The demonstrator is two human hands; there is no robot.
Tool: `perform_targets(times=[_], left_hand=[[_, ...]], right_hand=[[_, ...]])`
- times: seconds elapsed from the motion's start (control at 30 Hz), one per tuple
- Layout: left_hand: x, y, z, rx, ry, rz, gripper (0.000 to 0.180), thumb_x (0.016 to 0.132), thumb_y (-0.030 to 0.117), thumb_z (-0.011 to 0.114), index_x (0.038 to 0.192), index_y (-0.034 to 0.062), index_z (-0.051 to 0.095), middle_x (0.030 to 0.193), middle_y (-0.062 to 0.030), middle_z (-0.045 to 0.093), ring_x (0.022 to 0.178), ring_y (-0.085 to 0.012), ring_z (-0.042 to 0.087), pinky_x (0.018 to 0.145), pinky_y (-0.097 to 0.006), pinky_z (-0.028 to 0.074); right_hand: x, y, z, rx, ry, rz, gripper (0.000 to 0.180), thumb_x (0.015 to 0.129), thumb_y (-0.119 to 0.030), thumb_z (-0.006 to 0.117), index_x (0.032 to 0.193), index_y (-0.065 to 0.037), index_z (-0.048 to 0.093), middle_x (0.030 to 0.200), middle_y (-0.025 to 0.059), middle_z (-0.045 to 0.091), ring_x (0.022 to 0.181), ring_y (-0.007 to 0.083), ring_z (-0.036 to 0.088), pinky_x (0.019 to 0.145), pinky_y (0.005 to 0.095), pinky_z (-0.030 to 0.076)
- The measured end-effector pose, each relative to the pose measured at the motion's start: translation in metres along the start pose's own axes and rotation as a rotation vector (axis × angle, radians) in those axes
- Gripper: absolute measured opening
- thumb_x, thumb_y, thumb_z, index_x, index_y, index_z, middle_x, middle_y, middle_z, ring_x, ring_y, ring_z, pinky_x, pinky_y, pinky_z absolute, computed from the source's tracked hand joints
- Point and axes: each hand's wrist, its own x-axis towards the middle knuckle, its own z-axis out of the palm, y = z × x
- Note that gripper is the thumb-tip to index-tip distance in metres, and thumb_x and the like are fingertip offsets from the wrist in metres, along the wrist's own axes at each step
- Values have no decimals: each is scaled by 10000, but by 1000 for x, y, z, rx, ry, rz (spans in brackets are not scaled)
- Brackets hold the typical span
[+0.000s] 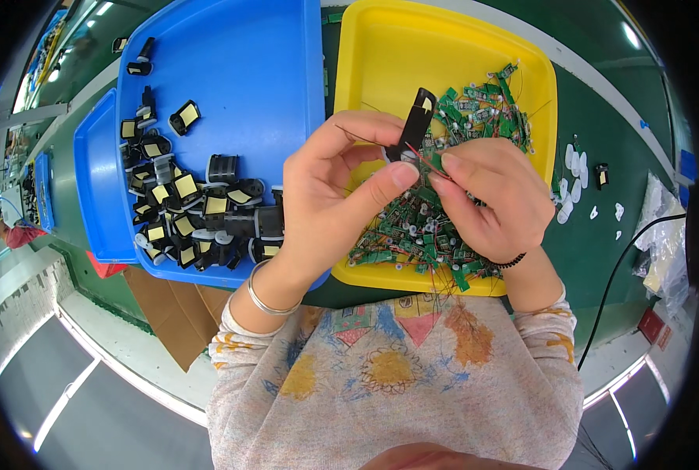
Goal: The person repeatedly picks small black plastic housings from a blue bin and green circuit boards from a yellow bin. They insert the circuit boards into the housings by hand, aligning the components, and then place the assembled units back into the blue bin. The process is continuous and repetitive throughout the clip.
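Observation:
My left hand (349,176) grips a black plastic housing (418,121) between thumb and fingers, holding it upright over the yellow tray (365,47). A pale patch marks the housing's upper end. Thin red and dark wires (425,159) run from its lower part to my right hand (494,192), whose thumb and fingertips pinch them. Whether a circuit board sits inside the housing I cannot tell. Below and behind both hands, many small green circuit boards (475,110) with wires lie heaped in the yellow tray.
To the left, a blue tray (232,47) holds a pile of black housings (185,188) with cream pads. Another blue tray (95,180) stands beyond it. White oval pieces (575,164), a clear plastic bag (663,235) and a black cable (612,278) lie at right. Brown cardboard (169,313) sits below.

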Motion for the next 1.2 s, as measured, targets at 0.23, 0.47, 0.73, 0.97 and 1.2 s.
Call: perform_targets(times=[0.23, 0.47, 0.73, 0.97, 1.2], left_hand=[[-1, 2, 1, -31, -8, -18, 201, 756, -62, 577, 945, -34, 512, 1018, -112, 510, 952, -166, 516, 834, -288, 431], [0, 3, -4, 7, -108, 110, 174, 760, -55, 549, 929, -30, 514, 980, -123, 512, 914, -176, 513, 831, -291, 411], [-1, 0, -1, 168, -56, 81, 185, 775, -17, 557, 954, -33, 511, 1015, -123, 526, 930, -170, 526, 828, -282, 425], [-1, -1, 2, 115, -68, 43, 173, 817, 2, 514, 984, -35, 484, 1018, -120, 514, 919, -160, 519, 810, -263, 429], [-4, -3, 1, 301, -79, 162, 147, 819, -9, 484, 963, -28, 462, 959, -122, 497, 859, -169, 506, 743, -259, 432]], right_hand=[[0, -3, 2, 35, -12, -8, 210, 595, 12, 720, 764, 10, 596, 689, 102, 584, 556, 225, 554, 481, 282, 460], [0, -7, 4, 158, -41, 86, 161, 622, -6, 710, 728, -6, 590, 623, 85, 570, 524, 223, 549, 458, 274, 440], [-4, -13, 2, 287, -79, 456, 122, 688, -19, 668, 782, 2, 594, 650, 62, 593, 494, 102, 558, 447, 202, 431], [-5, -14, 6, 354, -43, 511, 142, 697, -5, 654, 824, 10, 593, 667, 57, 603, 525, 89, 575, 464, 188, 443], [-4, -18, 6, 327, -103, 466, 141, 693, -1, 651, 820, 6, 590, 657, 60, 596, 524, 97, 571, 468, 194, 442]])
